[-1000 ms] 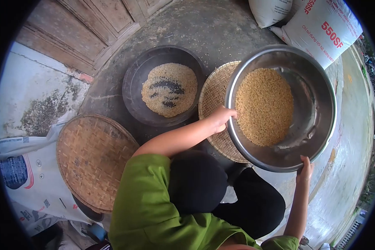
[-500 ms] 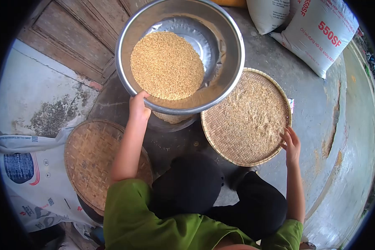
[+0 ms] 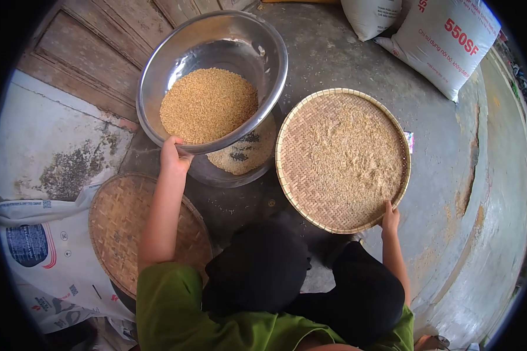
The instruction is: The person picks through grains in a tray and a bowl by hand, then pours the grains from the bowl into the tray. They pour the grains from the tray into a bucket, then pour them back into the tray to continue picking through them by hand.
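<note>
Wide, round, shiny silver metal bowl (image 3: 263, 67): tilted, smooth inner wall with bright reflections, rolled rim intact where visible. Golden-brown unhulled grain (image 3: 208, 105) lies in an even-looking mound toward the rim nearest the person. The left hand (image 3: 174, 155) is clamped on that near rim, thumb on top; its other fingers are largely hidden. The bowl is above and partly covers a dark grey round basin (image 3: 214, 177) containing paler grain (image 3: 249, 157) with dark gaps; contact between the two cannot be told.

Round, tan woven bamboo tray (image 3: 293, 134): pale bound rim, shallow, loose straw-coloured grain and chaff (image 3: 357, 146) spread unevenly, thicker at the centre and right. The right hand (image 3: 390, 220) is closed on its lower right rim. The tray is right of the basin, over the grey concrete floor (image 3: 316, 52)
</note>
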Demonstrator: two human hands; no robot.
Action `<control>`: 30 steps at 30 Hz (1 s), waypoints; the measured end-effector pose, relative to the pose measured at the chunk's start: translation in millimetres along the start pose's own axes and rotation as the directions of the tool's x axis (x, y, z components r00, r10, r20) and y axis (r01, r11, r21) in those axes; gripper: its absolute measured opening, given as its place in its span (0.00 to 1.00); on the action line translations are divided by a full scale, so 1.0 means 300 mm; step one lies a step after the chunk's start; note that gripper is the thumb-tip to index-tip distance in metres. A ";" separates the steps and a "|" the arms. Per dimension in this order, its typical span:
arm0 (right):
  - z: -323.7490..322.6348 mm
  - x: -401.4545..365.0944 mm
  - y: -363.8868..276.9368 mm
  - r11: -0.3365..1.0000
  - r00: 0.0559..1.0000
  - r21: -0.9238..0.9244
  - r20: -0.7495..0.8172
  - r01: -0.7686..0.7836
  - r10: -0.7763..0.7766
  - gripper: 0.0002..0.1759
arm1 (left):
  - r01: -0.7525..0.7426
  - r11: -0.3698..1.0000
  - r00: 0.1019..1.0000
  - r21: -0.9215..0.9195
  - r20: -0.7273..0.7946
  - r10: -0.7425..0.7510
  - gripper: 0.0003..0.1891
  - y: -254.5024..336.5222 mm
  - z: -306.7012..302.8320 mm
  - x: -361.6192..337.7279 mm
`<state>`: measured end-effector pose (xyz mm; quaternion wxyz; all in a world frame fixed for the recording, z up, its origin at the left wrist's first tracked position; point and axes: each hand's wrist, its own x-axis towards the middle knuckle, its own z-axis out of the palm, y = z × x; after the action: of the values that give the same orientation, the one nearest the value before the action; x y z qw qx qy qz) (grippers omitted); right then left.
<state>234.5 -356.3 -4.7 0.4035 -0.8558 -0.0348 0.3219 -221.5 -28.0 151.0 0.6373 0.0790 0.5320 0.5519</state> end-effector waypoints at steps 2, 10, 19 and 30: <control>0.005 0.022 0.025 0.994 0.994 0.003 -0.032 0.108 -0.108 0.24 | -0.030 1.000 0.997 0.005 0.065 0.030 0.22 -0.016 -0.025 0.025; -0.044 0.112 0.067 0.983 0.998 -0.176 0.054 0.048 -0.039 0.28 | -0.072 0.996 0.997 0.044 -0.008 0.073 0.12 -0.035 -0.136 -0.017; 0.210 -0.220 -0.571 0.952 0.658 0.168 0.691 0.255 -0.298 0.37 | -0.140 0.972 0.987 0.191 -0.058 0.153 0.12 -0.084 -0.175 -0.075; 0.517 -0.420 -0.713 0.954 0.616 0.266 0.778 -0.139 -0.127 0.23 | -0.048 0.964 0.924 0.263 0.379 -0.058 0.23 -0.136 -0.171 -0.198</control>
<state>88.0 -149.2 141.4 0.4708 -0.5559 -0.1559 0.6671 -225.0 -115.3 136.4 0.7137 0.2690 0.4670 0.4474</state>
